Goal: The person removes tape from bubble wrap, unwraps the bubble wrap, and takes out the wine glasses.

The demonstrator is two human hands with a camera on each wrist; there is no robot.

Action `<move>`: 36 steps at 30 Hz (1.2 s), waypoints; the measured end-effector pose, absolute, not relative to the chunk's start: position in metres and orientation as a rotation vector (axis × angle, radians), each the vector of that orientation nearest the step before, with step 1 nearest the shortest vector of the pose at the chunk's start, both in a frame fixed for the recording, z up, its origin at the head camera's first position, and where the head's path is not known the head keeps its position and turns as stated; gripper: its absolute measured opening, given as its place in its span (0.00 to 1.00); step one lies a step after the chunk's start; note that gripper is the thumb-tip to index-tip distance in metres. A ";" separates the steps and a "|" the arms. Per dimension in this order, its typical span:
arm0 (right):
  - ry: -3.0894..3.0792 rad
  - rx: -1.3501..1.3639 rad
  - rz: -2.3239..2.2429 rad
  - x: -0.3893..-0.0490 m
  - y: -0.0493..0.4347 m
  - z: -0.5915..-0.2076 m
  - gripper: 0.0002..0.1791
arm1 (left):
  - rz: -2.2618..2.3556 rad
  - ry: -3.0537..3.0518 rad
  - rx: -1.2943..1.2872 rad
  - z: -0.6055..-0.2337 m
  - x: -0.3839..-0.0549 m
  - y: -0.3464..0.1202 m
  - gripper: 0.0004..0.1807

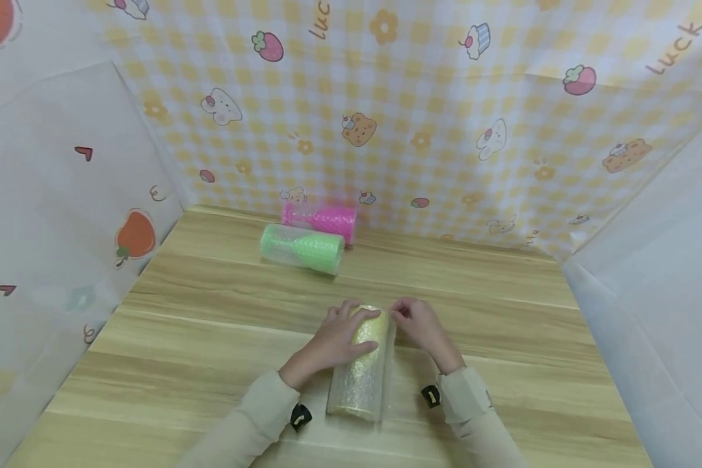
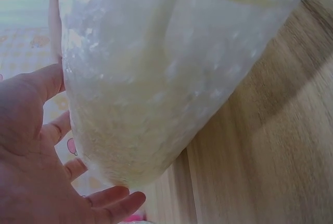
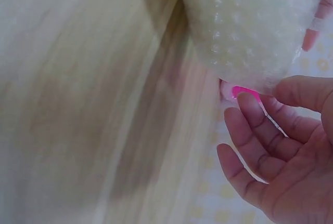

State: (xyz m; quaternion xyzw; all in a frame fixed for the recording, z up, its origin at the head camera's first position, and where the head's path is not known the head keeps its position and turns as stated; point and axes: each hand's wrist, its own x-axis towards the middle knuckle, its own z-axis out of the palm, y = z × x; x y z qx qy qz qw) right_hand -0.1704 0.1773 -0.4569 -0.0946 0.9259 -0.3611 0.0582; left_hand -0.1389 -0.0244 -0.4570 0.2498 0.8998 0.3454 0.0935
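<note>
A pale yellow goblet in bubble wrap (image 1: 358,383) lies lengthwise on the wooden table in the head view. Its stem shows faintly through the layers in the left wrist view. Over the far part of the roll my left hand (image 1: 335,339) holds it, thumb and index finger across the top, the other fingers at the left and far end. At the far right corner, my right hand (image 1: 422,325) pinches the bubble wrap's edge between thumb and index finger (image 3: 248,108); its other fingers are loosely bent. A loose flap of bubble wrap (image 1: 389,374) runs along the roll's right side.
Behind, toward the back left, lie a green goblet (image 1: 322,252) and a pink goblet (image 1: 336,221), each rolled in bubble wrap. The wooden table (image 1: 491,292) meets a checked cloth (image 1: 433,110) at the back and pale cloths at both sides.
</note>
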 end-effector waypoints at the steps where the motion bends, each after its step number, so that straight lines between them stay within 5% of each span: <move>1: 2.803 -0.278 -1.099 -0.171 0.178 -0.459 0.05 | 1.020 2.671 0.739 -0.457 -0.139 -0.024 0.31; 29: 2.778 -0.045 -1.045 -0.174 0.214 -0.498 0.02 | 1.048 2.656 0.719 -0.460 -0.140 -0.026 0.31; 36: 2.812 -0.150 -1.221 -0.166 0.200 -0.476 0.16 | 1.051 2.656 0.721 -0.459 -0.140 -0.025 0.31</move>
